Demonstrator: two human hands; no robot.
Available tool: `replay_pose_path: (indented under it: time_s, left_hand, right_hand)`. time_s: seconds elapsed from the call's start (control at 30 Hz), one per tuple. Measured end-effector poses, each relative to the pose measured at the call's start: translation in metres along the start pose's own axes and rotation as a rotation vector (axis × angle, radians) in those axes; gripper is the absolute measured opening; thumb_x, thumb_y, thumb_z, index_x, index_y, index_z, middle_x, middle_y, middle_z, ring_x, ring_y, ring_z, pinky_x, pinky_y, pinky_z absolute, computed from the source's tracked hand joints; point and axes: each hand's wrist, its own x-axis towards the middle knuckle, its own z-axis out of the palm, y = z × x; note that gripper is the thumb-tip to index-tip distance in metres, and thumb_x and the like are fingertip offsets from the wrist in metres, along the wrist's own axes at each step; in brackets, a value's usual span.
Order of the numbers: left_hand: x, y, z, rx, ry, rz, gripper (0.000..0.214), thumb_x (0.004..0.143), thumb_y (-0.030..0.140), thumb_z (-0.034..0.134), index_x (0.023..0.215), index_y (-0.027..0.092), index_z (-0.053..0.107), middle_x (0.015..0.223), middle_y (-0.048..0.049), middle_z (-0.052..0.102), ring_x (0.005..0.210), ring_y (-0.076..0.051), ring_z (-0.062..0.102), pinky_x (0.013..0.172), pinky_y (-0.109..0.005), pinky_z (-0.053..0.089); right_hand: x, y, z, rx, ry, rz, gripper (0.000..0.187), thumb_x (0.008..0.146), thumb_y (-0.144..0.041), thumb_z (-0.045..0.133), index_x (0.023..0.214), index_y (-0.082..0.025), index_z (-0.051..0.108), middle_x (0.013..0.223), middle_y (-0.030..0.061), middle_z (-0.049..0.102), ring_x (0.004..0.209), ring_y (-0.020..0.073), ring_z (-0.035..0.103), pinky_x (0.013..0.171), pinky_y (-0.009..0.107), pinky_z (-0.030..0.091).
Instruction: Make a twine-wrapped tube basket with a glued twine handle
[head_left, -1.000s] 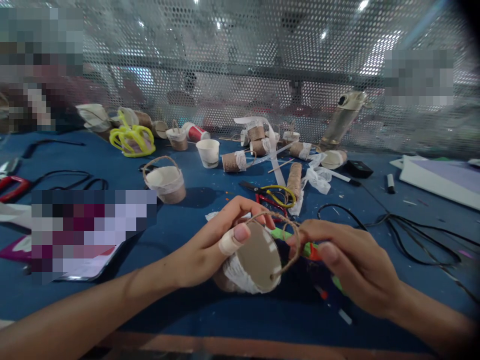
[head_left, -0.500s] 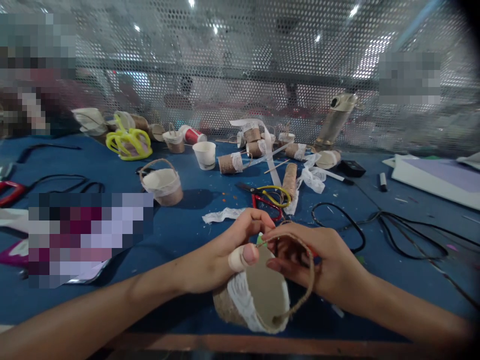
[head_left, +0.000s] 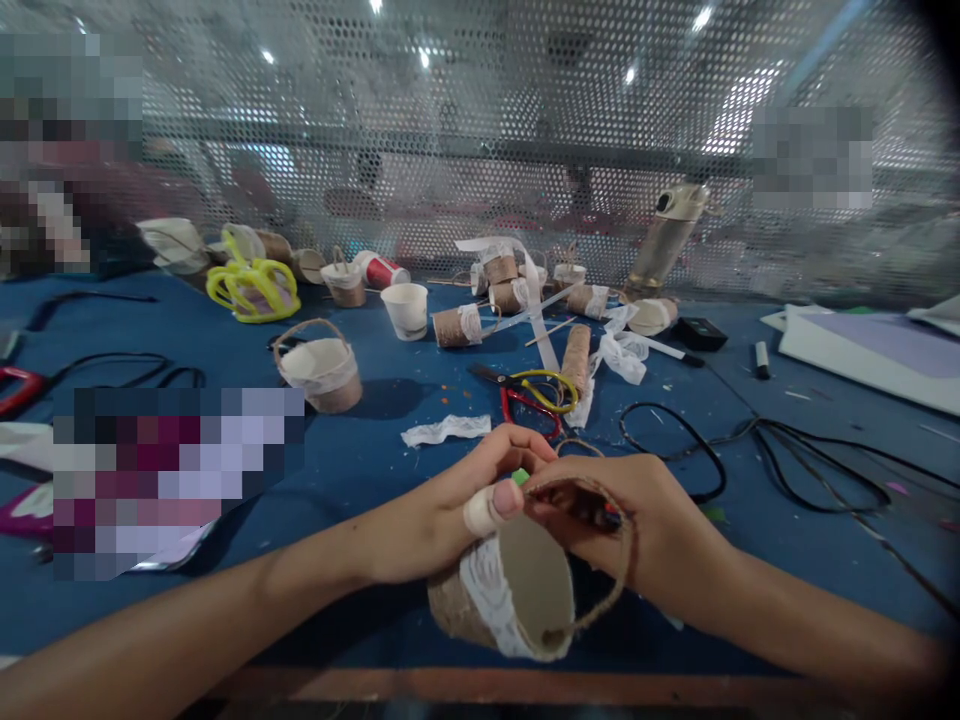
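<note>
Close to me is a small basket [head_left: 480, 600], a paper cup wrapped in brown twine with a white lace band round its rim. It lies tilted, its mouth toward the right. My left hand [head_left: 472, 500], a bandage on its thumb, is closed on the upper rim. A twine handle [head_left: 624, 550] arches from the lower rim up to my right hand [head_left: 637, 510], whose fingers pinch together at the upper rim; its fingertips are partly hidden. Something small and green [head_left: 520, 477] shows between the hands. Just beyond lie scissors [head_left: 536, 395] with red and yellow handles and a lace strip [head_left: 446, 430].
A finished-looking twine basket [head_left: 322, 375] and a white paper cup [head_left: 405, 310] stand to the left. Farther back are several twine-wrapped cups, a yellow woven object [head_left: 253, 290] and a bottle [head_left: 667, 235]. Black cords [head_left: 795, 450] lie right, before a perforated metal screen [head_left: 480, 120].
My right fingers have closed in on the upper rim, against my left hand. The basket has shifted very slightly, and the whole view has moved a little.
</note>
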Motion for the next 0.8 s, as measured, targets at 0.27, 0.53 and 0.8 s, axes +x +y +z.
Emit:
replay_pose_path:
  time_s: [0.27, 0.53, 0.8]
  left_hand:
    - [-0.009, 0.003, -0.006, 0.334, 0.084, 0.034, 0.096, 0.064, 0.064, 0.085, 0.138, 0.029, 0.035, 0.137, -0.0107, 0.049, 0.126, -0.034, 0.051, 0.1, -0.043, 0.046]
    - [-0.012, 0.0, -0.006, 0.65, 0.158, 0.113, 0.089, 0.076, 0.043, 0.085, 0.142, 0.036, 0.026, 0.14, -0.0068, 0.048, 0.128, -0.029, 0.053, 0.101, -0.037, 0.05]
    - [-0.01, 0.008, -0.015, 0.399, 0.071, 0.061, 0.073, 0.081, 0.033, 0.081, 0.138, 0.037, 0.036, 0.135, -0.0011, 0.051, 0.126, -0.023, 0.054, 0.104, -0.034, 0.048]
  right_hand:
    - [0.001, -0.004, -0.014, -0.022, 0.144, 0.124, 0.005, 0.09, -0.021, 0.061, 0.091, -0.022, 0.066, 0.059, -0.0068, 0.058, 0.047, 0.0074, 0.051, 0.047, 0.018, 0.039]
    - [0.0, -0.002, -0.02, -0.019, 0.143, 0.17, 0.004, 0.095, -0.026, 0.059, 0.096, -0.024, 0.062, 0.057, -0.0078, 0.058, 0.044, 0.0075, 0.051, 0.045, 0.018, 0.04]
    - [-0.002, -0.002, -0.025, -0.072, 0.184, 0.077, 0.009, 0.099, -0.029, 0.057, 0.096, -0.026, 0.065, 0.065, -0.0063, 0.066, 0.052, 0.0079, 0.06, 0.051, 0.017, 0.047]
